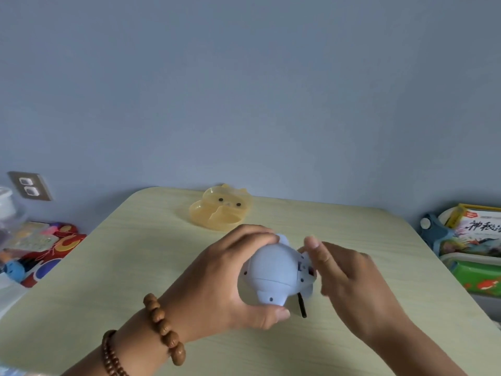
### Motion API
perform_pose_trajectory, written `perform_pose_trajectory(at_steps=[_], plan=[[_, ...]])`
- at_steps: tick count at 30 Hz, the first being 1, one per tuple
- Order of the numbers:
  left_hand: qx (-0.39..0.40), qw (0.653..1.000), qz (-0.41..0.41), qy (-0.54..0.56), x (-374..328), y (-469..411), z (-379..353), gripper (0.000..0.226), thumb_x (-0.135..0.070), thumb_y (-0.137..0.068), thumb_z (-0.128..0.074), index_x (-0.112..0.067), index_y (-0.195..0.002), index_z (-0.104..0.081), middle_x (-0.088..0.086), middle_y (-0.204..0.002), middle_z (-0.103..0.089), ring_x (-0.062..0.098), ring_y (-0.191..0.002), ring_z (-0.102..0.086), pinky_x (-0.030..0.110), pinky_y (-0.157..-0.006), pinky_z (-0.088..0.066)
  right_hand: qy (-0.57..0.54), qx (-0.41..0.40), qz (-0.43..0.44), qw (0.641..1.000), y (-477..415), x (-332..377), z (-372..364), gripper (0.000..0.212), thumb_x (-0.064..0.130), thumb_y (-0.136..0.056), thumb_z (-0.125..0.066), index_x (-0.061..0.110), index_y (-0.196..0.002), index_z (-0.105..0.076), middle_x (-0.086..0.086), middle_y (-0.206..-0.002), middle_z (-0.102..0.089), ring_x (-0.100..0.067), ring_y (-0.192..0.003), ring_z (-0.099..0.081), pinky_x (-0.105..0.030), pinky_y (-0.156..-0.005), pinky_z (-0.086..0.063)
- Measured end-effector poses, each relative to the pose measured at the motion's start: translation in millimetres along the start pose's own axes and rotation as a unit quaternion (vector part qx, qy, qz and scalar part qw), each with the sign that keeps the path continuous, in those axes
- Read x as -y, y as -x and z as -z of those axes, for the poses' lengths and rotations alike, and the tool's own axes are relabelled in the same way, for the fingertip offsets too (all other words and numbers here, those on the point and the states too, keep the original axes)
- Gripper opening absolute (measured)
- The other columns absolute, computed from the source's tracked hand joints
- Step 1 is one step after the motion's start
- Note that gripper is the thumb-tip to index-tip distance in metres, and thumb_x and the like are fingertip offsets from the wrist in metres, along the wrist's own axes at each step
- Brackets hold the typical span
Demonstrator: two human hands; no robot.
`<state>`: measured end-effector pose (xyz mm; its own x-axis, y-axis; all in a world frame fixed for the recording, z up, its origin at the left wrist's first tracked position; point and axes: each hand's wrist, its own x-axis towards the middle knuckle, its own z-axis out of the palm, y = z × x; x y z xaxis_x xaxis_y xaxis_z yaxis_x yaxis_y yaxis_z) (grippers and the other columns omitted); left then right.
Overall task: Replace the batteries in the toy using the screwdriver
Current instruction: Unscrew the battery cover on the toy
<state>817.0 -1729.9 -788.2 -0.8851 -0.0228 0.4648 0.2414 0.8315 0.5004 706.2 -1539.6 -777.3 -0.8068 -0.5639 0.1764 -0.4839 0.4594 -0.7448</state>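
blue toy (pixel 273 270) clamped by fingers of left hand (pixel 225 275); right hand (pixel 349 278) at its side, blurred, cannot tell fingers' state

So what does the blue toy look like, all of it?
The toy is pale blue, smooth plastic, rounded like an egg, with tiny dark dots and a seam. It is held over the table by the left hand, fingers on its far end, thumb at its near end. The right hand touches its right side, where a darker opening shows.
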Motion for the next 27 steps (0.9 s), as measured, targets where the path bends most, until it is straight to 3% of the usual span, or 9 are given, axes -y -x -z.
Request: perform_pose_trajectory(at_steps=[2,4,7,9,14,17,21,24,27], plan=[[-0.005,1.0,0.019,0.002,2.4,0.2,-1.7,0.083,-0.061,-0.058,-0.087,-0.036,-0.13,-0.054,-0.03,-0.131,-0.05,-0.003,-0.122,-0.054,0.02,-0.094,-0.049,0.077,-0.083,0.014,0.994,2.8,-16.3,2.4,0.056,0.061,-0.097,-0.031,0.02,-0.082,-0.067,0.006,-0.075,-0.07,-0.009,-0.067,-0.065,-0.035,-0.064,-0.054],[-0.003,0.999,0.033,-0.003,7.4,1.3,-4.5,0.082,-0.063,-0.058,-0.086,-0.036,-0.129,-0.055,-0.029,-0.128,-0.052,-0.001,-0.119,-0.056,0.021,-0.092,-0.05,0.212,-0.087,0.034,0.973,9.2,-27.7,-3.3,0.032,0.052,-0.092,-0.046,0.029,-0.085,-0.068,0.013,-0.086,-0.067,-0.011,-0.079,-0.065,-0.035,-0.064,-0.055],[-0.001,0.999,0.043,-0.007,13.2,2.9,-8.6,0.079,-0.062,-0.059,-0.085,-0.037,-0.128,-0.056,-0.028,-0.126,-0.054,-0.002,-0.115,-0.057,0.018,-0.088,-0.05,0.298,-0.051,0.052,0.952,20.9,-36.1,-16.8,0.046,0.072,-0.073,-0.049,0.036,-0.089,-0.073,0.018,-0.098,-0.065,-0.011,-0.089,-0.065,-0.03,-0.064,-0.055],[0.009,0.999,0.04,-0.011,13.9,3.7,-11.7,0.079,-0.062,-0.058,-0.085,-0.038,-0.127,-0.056,-0.029,-0.126,-0.054,-0.004,-0.114,-0.057,0.018,-0.089,-0.05,0.323,-0.055,0.069,0.942,23.5,-36.6,-22.2,0.045,0.071,-0.068,-0.054,0.034,-0.085,-0.074,0.015,-0.097,-0.067,-0.014,-0.086,-0.067,-0.031,-0.063,-0.055],[0.026,0.999,0.037,-0.021,15.7,6.5,-19.8,0.083,-0.071,-0.056,-0.082,-0.044,-0.129,-0.052,-0.031,-0.127,-0.051,-0.001,-0.114,-0.057,0.023,-0.089,-0.051,0.293,-0.064,0.068,0.952,15.6,-41.1,-19.5,0.009,0.031,-0.078,-0.07,0.027,-0.071,-0.068,0.016,-0.091,-0.066,-0.015,-0.08,-0.065,-0.033,-0.057,-0.055],[0.027,0.999,0.032,-0.017,16.7,7.4,-22.5,0.084,-0.073,-0.056,-0.081,-0.042,-0.13,-0.054,-0.03,-0.128,-0.052,-0.001,-0.117,-0.056,0.024,-0.091,-0.052,0.249,-0.073,0.04,0.965,12.2,-43.2,-4.5,0.011,0.024,-0.083,-0.071,0.026,-0.074,-0.065,0.013,-0.082,-0.069,-0.012,-0.076,-0.067,-0.037,-0.06,-0.056],[0.03,0.999,0.034,0.001,16.7,8.4,-22.9,0.086,-0.068,-0.057,-0.085,-0.036,-0.131,-0.056,-0.028,-0.128,-0.052,-0.002,-0.116,-0.057,0.018,-0.086,-0.052,0.104,-0.11,-0.001,0.988,10.1,-24.7,34.4,0.014,0.019,-0.078,-0.077,0.03,-0.072,-0.069,0.014,-0.062,-0.074,0.001,-0.059,-0.071,-0.026,-0.063,-0.055],[0.034,0.999,0.035,0.021,17.3,8.9,-23.3,0.086,-0.062,-0.055,-0.089,-0.035,-0.131,-0.058,-0.026,-0.128,-0.051,0.0,-0.116,-0.057,0.016,-0.082,-0.053,0.056,-0.092,0.064,0.992,19.7,-4.7,54.0,0.023,0.015,-0.076,-0.076,0.037,-0.073,-0.075,0.016,-0.067,-0.075,-0.003,-0.061,-0.073,-0.024,-0.064,-0.056],[0.031,0.998,0.033,0.033,17.8,9.2,-25.1,0.087,-0.058,-0.054,-0.091,-0.033,-0.13,-0.06,-0.025,-0.129,-0.051,0.002,-0.118,-0.057,0.019,-0.085,-0.054,0.117,-0.076,0.159,0.977,26.0,4.9,59.2,0.021,0.016,-0.082,-0.075,0.036,-0.077,-0.075,0.016,-0.07,-0.071,-0.004,-0.063,-0.07,-0.021,-0.06,-0.053]])
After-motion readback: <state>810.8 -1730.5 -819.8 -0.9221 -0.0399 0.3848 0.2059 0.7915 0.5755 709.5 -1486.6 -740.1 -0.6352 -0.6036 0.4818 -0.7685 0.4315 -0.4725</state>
